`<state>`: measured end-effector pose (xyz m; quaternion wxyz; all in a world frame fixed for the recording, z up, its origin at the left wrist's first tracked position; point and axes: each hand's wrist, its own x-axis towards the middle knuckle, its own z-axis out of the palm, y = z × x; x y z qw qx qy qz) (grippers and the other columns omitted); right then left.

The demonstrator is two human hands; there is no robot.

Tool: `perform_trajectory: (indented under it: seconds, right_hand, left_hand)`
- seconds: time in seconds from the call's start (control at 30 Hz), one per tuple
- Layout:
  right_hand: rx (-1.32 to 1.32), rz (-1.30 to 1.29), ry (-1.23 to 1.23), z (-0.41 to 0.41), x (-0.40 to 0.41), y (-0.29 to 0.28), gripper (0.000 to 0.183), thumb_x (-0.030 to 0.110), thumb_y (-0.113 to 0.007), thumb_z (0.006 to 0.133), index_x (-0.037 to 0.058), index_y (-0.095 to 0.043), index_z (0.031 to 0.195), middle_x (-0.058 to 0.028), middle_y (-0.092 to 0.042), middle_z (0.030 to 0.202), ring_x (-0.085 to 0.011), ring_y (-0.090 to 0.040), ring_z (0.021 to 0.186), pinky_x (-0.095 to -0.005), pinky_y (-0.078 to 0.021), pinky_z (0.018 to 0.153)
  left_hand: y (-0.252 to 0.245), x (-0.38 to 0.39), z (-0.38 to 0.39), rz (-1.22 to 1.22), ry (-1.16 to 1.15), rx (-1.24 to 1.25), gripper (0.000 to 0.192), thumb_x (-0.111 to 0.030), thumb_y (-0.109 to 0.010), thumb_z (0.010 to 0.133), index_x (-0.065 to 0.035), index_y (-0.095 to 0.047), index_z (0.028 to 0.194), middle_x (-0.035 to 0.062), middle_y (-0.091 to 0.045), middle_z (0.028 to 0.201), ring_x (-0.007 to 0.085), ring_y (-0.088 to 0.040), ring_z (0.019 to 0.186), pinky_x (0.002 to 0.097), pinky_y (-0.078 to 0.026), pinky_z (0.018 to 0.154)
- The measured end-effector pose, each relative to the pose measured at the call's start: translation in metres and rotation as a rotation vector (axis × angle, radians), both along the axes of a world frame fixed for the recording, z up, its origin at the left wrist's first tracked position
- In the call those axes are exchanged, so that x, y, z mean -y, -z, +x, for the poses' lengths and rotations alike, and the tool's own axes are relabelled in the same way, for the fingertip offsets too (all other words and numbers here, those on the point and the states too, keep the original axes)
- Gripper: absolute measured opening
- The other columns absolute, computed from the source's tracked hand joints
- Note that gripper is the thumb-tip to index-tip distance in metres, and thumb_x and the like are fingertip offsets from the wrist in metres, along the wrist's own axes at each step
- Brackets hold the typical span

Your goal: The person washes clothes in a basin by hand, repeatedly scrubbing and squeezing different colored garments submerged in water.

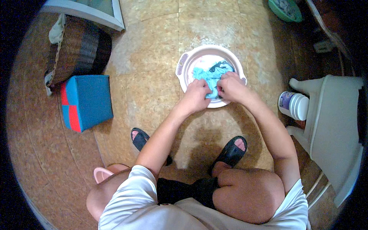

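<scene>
A round white plastic basin point(212, 49) stands on the floor in front of me. Wet light-blue cloth point(212, 75) lies bunched inside it, with a dark patterned patch point(221, 66) near the far side. Over the near left part of the basin, my left hand point(197, 95) has its fingers closed on the cloth. My right hand point(233, 87) grips the same cloth a little to the right, its thumb side turned towards the left hand. Whitish, sudsy-looking liquid point(205, 60) shows beyond the cloth. The fingers hide part of the near rim and the cloth's lower edge.
To the left are a blue and red box point(95, 100) and a wicker basket point(82, 51) with cloth at its rim. At right, a white plastic tub point(293, 105) sits beside a white plastic chair point(336, 115). A green basin point(286, 10) is far right. Water wets the floor point(212, 34) beyond the basin.
</scene>
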<state>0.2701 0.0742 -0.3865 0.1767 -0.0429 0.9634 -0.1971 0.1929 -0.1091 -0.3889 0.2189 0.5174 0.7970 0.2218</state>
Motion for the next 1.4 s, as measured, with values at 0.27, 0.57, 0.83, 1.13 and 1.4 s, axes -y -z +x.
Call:
perform_trajectory:
  seconds: [0.27,0.57,0.83,1.13,1.4]
  right_hand:
    - [-0.508,-0.139,0.317,-0.018,0.006,0.011,0.016,0.02,-0.066,0.074,0.0068,-0.069,0.082,-0.0146,-0.06,0.086,-0.0329,-0.057,0.091,-0.0405,-0.0454,0.086]
    - [-0.228,-0.635,0.629,-0.017,-0.017,0.008,0.019,0.02,-0.061,0.084,0.0034,-0.064,0.093,-0.0097,-0.064,0.085,-0.0234,-0.06,0.083,-0.0354,-0.0474,0.074]
    - [0.027,-1.654,1.068,-0.025,-0.006,0.005,0.031,0.029,-0.045,0.098,0.0037,-0.054,0.114,-0.0035,-0.063,0.1,-0.0133,-0.059,0.093,-0.0296,-0.0471,0.086]
    - [-0.643,-0.597,0.512,-0.018,0.064,-0.014,0.024,0.023,-0.052,0.092,0.0021,-0.063,0.089,-0.0153,-0.062,0.096,-0.0289,-0.061,0.083,-0.0349,-0.0477,0.072]
    - [-0.53,-0.435,0.791,-0.047,0.022,-0.003,0.032,0.031,-0.052,0.088,0.0029,-0.063,0.077,-0.0216,-0.062,0.078,-0.038,-0.062,0.069,-0.048,-0.048,0.062]
  left_hand:
    - [0.008,-0.013,-0.017,0.096,-0.451,0.072,0.017,-0.018,-0.07,0.073,-0.0041,-0.067,0.082,0.0177,-0.058,0.096,0.0359,-0.058,0.085,0.0433,-0.047,0.078]
    - [0.006,-0.008,-0.035,0.059,-0.58,0.66,0.019,-0.021,-0.057,0.089,-0.0024,-0.055,0.094,0.0083,-0.058,0.088,0.0175,-0.057,0.08,0.034,-0.047,0.072]
    - [-0.013,-0.017,-0.034,0.368,-0.742,1.143,0.028,-0.029,-0.041,0.099,-0.004,-0.05,0.107,0.0045,-0.058,0.096,0.0127,-0.055,0.086,0.0293,-0.046,0.081]
    - [0.018,-0.048,-0.019,0.606,-1.119,1.621,0.039,-0.04,-0.041,0.097,-0.0077,-0.052,0.118,0.007,-0.06,0.107,0.02,-0.057,0.102,0.0362,-0.045,0.092]
    - [0.02,-0.076,0.002,0.696,-1.084,1.76,0.027,-0.037,-0.053,0.093,-0.0108,-0.056,0.093,0.002,-0.054,0.082,0.0151,-0.055,0.077,0.0306,-0.048,0.074]
